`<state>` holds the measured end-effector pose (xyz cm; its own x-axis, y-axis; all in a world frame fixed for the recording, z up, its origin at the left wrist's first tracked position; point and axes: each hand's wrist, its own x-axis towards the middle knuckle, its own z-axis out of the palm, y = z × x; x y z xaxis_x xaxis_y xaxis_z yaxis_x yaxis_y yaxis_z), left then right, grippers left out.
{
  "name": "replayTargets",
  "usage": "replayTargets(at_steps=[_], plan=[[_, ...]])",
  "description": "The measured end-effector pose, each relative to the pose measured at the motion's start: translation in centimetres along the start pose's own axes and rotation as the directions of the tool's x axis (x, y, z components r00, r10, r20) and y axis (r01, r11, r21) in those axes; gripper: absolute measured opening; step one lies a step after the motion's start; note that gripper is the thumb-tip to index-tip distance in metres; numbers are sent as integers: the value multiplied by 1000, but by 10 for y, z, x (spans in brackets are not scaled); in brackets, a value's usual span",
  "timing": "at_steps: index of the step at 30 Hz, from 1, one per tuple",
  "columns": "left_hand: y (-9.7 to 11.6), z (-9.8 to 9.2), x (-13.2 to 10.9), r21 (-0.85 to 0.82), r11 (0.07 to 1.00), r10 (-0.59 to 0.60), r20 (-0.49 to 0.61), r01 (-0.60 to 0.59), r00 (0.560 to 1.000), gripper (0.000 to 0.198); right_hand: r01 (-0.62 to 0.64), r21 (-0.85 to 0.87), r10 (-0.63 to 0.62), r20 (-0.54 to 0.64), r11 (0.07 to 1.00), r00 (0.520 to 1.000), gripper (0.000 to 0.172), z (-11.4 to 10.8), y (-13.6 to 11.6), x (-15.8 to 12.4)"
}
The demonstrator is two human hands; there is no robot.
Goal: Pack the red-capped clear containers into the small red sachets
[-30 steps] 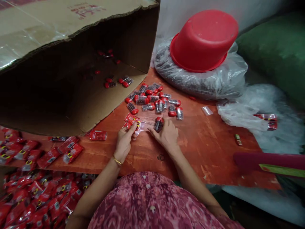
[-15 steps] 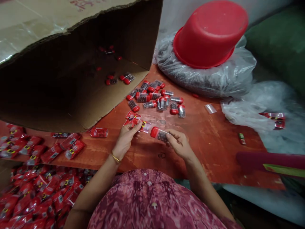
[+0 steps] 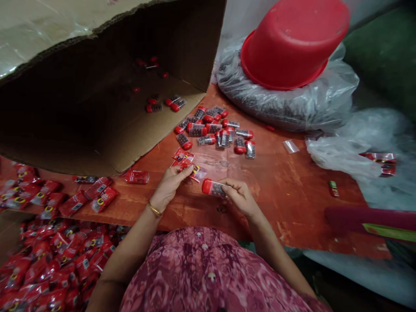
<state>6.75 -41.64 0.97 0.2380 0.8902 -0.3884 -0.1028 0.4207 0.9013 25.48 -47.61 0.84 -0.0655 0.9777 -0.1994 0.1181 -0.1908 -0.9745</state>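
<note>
Between the thumb and fingers of my left hand (image 3: 171,184) is a red printed plastic sleeve (image 3: 197,173) with a clear end. My right hand (image 3: 241,197) pinches the clear end of a red-capped tube (image 3: 214,188) filled with small dark balls. Its red cap points left, just below the sleeve and apart from it. Beyond my left fingers lie more flat red sleeves (image 3: 182,154). A cluster of similar red-capped tubes (image 3: 205,130) rests on the table past both hands.
A large open carton (image 3: 136,162) lies at the left with several tubes inside. Wrapped red packs (image 3: 104,199) lie left, above a heap of packs (image 3: 58,264). An upturned red tub (image 3: 292,47) sits on a filled plastic bag (image 3: 276,110). A small clear sleeve (image 3: 290,146) lies right.
My right hand and the tube have moved slightly left and down, the tube now lying flatter. My left hand still holds the sleeve. The view has shifted a little.
</note>
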Motion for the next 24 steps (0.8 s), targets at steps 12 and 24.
replayTargets(at_steps=[12,24], plan=[[4,-3,-5,163,980,90,137,-112,986,30,-114,52,112,28,992,993,25,3,1,1],[-3,12,-4,-112,991,81,17,-79,997,37,0,143,3,-25,990,1000,32,14,20,3]])
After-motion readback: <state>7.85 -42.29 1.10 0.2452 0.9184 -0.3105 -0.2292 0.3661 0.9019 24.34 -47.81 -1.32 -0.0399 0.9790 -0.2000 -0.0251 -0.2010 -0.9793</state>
